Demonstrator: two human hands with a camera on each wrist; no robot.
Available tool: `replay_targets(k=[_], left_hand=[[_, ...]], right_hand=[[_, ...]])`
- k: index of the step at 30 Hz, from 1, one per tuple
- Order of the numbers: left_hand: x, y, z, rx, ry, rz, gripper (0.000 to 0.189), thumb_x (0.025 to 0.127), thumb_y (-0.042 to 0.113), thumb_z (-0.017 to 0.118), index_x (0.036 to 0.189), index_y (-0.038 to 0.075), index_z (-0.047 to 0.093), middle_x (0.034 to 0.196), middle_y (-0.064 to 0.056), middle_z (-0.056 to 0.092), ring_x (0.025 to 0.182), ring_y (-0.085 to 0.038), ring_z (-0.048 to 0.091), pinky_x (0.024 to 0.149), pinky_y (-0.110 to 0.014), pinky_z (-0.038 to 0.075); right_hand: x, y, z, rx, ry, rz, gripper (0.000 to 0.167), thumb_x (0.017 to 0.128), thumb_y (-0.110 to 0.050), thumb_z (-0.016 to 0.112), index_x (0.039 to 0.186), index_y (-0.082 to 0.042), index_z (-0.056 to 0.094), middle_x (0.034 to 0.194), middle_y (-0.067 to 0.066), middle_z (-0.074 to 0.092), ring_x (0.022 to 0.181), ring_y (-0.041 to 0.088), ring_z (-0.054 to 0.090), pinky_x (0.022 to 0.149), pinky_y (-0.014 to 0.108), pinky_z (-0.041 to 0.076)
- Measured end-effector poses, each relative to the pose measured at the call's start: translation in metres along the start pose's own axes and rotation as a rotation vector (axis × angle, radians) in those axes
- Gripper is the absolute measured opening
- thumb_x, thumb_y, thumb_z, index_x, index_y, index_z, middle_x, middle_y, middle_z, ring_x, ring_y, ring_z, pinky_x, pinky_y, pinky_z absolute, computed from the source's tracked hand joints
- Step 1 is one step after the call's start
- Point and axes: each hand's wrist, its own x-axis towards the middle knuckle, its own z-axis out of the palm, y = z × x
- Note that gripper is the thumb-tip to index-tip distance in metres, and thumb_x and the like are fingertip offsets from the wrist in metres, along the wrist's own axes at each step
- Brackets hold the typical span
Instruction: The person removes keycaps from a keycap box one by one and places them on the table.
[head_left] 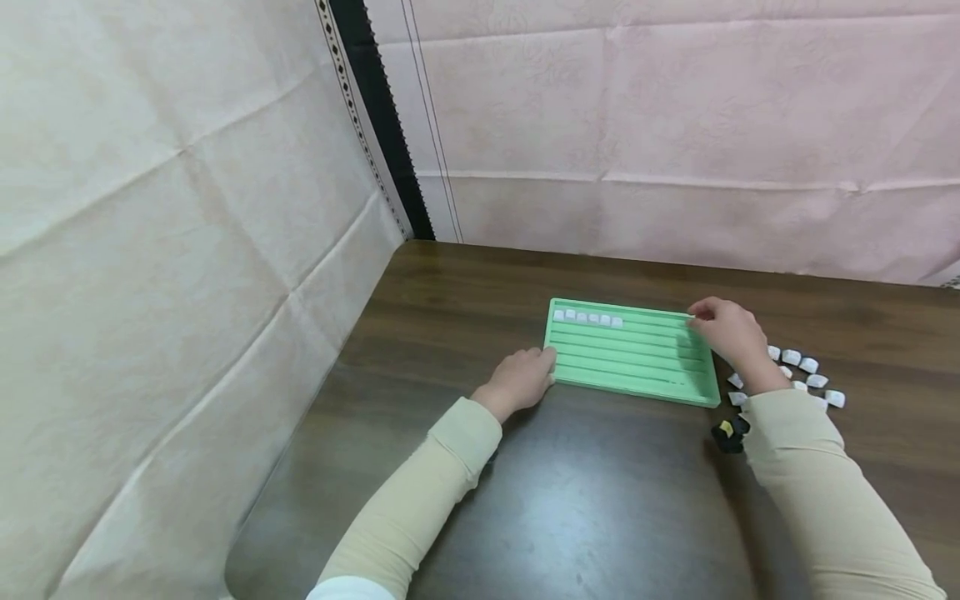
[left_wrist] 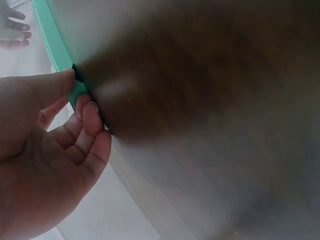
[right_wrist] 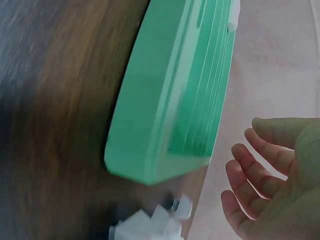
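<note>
A light green ridged tray lies on the table, with several small white keycaps lined up at the left of its far row. My left hand holds the tray's near left corner; in the left wrist view, thumb and fingers pinch the green edge. Above the tray's far right corner hovers my right hand. Its fingers are loosely bent and apart in the right wrist view, holding nothing. Loose white keycaps lie right of the tray, some hidden behind the right wrist.
The dark wooden table reaches back to a pale cloth wall, with another cloth along the left side. A small black object with a yellow patch is beside the right wrist.
</note>
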Motion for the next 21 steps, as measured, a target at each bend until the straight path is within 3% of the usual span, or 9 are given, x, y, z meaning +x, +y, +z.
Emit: replay_targets(k=[21], left_hand=[[-0.003,0.000,-0.002,0.010,0.010,0.014,0.013,0.094,0.024,0.051,0.100,0.013,0.047,0.089,0.000,0.055,0.077,-0.014,0.049,0.067,-0.025,0.041]], right_hand=[[0.009,-0.031,0.024,0.007,-0.076,-0.041,0.037,0.095,-0.023,0.048,0.124,-0.001,0.050,0.120,0.024,0.051,0.109,0.040,0.048,0.083,0.057,0.038]])
